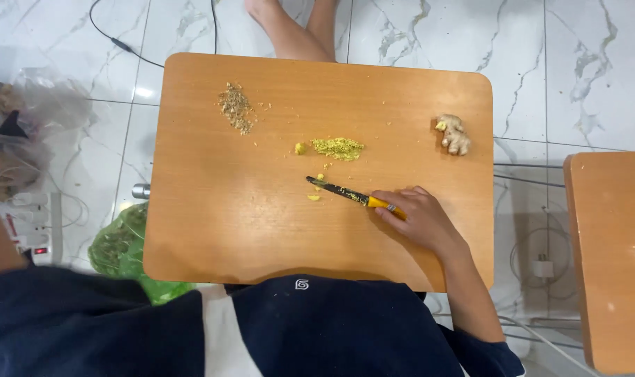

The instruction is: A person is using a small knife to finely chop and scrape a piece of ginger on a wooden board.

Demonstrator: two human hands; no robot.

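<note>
Right hand [418, 218] closed round the yellow handle of a knife [345, 194], resting on the worktop [212, 209]. Dark blade points up-left, flat or nearly flat on the wood, smeared with yellow-green bits. Tip lies near a few loose yellow scraps [314, 197].

Left hand: not in view. A forearm shows at the left frame edge, blurred; what the hand does there cannot be told.

Minced pile [338, 147], yellow-green, sits mid-worktop just above the blade tip, apart from it. One small yellow chunk [300, 148] lies just beside the pile on its left, uncut.

Ginger root [454, 134], knobbly, one cut yellow face, lies near the right edge, well apart from knife and pile.

Peel heap [235, 107], brown and dry-looking, upper left, well apart from the rest. Crumbs scattered round it.

Off the worktop: green bag [122, 251] on the floor at lower left, a power strip [31, 227] beyond it, cables on the marble floor. Second wooden top at far right.

Judgement: mincing looks to be the step in hand, with the blade at rest between cuts. Pile reads as mostly fine; the chunk and the scraps are the coarse remainder. A next move would call for bringing those strays in with the blade, edge raised off the wood, and a second hand to steady the tip, none showing now.
</note>
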